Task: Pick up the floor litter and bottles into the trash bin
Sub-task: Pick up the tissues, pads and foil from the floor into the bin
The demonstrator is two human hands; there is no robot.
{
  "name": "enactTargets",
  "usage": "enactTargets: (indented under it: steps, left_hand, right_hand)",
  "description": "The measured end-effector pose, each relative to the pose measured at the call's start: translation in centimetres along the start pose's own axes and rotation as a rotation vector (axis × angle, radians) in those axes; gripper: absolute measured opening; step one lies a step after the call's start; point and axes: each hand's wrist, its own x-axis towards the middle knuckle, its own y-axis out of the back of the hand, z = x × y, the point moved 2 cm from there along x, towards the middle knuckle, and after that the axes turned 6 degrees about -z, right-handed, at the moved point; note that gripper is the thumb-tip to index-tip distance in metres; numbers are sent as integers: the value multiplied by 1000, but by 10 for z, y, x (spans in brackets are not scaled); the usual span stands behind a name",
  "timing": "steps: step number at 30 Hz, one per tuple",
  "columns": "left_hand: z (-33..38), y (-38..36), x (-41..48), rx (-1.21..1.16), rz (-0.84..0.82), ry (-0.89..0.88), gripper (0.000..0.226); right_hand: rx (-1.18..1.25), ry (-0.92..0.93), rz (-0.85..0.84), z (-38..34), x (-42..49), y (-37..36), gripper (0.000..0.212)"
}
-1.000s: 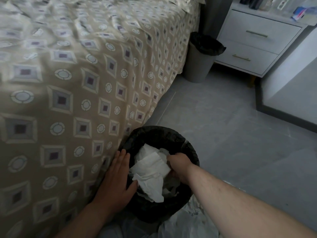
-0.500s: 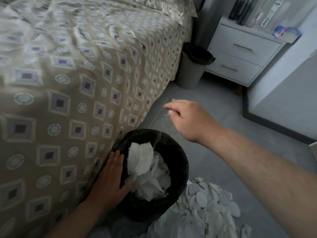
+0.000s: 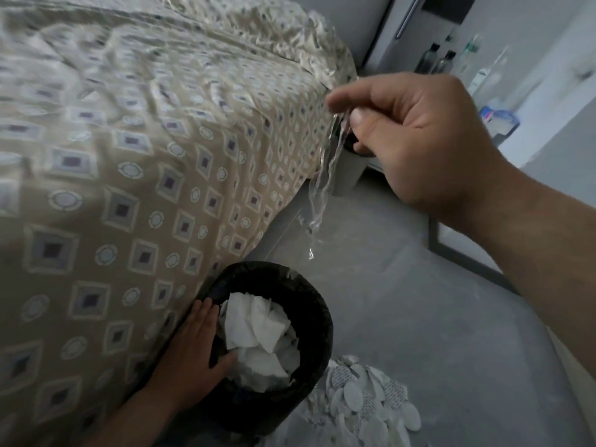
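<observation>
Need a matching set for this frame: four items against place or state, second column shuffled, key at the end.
Column 1
1. right hand
2. left hand
3. crumpled white paper
4. white oval pieces

Column 2
A. heaped on the floor beside the trash bin
B. pinches a clear plastic strip in the air
C. rests on the trash bin's rim
D. lies inside the trash bin

Pairs: 1-B, 2-C, 3-D, 4-A
</observation>
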Motion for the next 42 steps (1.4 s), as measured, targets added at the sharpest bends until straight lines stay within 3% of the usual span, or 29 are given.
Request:
enactTargets:
  steps: [6,11,15,18,21,25,27,30,33,36,39,42]
  left_hand:
    - [-4,-2,0,2,6,-27,116]
    - [-7,-2,-1,6,13,-37,113]
    - [-12,-5,1,12,11,-41,103]
    - [-14,-6,1,19,19,-45,100]
    - [-13,-5,1,38,18,-39,101]
    - [-7,0,1,49,21,-21,114]
    - [9,11,-2,113,54,-68,109]
    - [63,22,-3,230,40,-326,89]
    - [133,5,-5,359,-188,-616,78]
    - [187,-41,-12,540,-299,-841,64]
    - [204,-107,-1,546,-656,-630,70]
    - [204,-170,14,497,-687,-448,78]
  right_hand:
    - [226,-421,-223,55,-30,-80,23]
    - [780,-948,-342,114,-72,-169,26]
    - [1026,-1173,-328,148,-103,-209,26]
    - [986,-1231,-434,160,-119,-221,31]
    - [758,-1157,-583,159,-127,-216,38]
    - [652,-962,-549,159,-140,-181,29]
    - [652,-927,-484,163,-156,-155,23]
    - [612,-970,-364,181,-200,-114,21]
    - [494,-1061,-347,205,-265,-81,17]
    - [445,-1171,-374,226,-334,-66,16]
    - [413,-1257,-375,251,-390,-70,17]
    - [342,-1251,-388,276,-425,-83,24]
